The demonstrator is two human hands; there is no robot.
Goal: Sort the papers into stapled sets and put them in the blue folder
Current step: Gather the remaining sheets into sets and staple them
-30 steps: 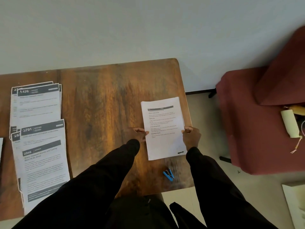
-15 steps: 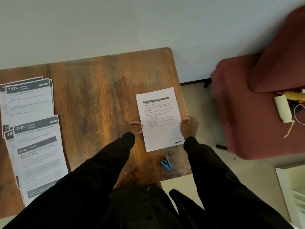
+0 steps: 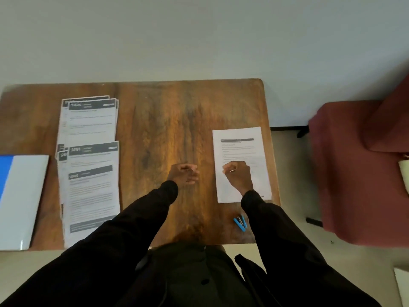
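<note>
Papers (image 3: 90, 169) with dark header bars lie fanned over the left part of the bench (image 3: 163, 120). One flat white printed set (image 3: 241, 149) lies at its right edge, and the glossy blue folder (image 3: 22, 196) at its left end. My right hand (image 3: 238, 177) sits curled on the white set; whether it pinches anything, I cannot tell. My left hand (image 3: 183, 173), curled on nothing, hangs over the bench's middle. The wood is worn and streaky, with a pale wall (image 3: 199, 41) behind. A small blue stapler (image 3: 240, 222) lies at the near edge.
</note>
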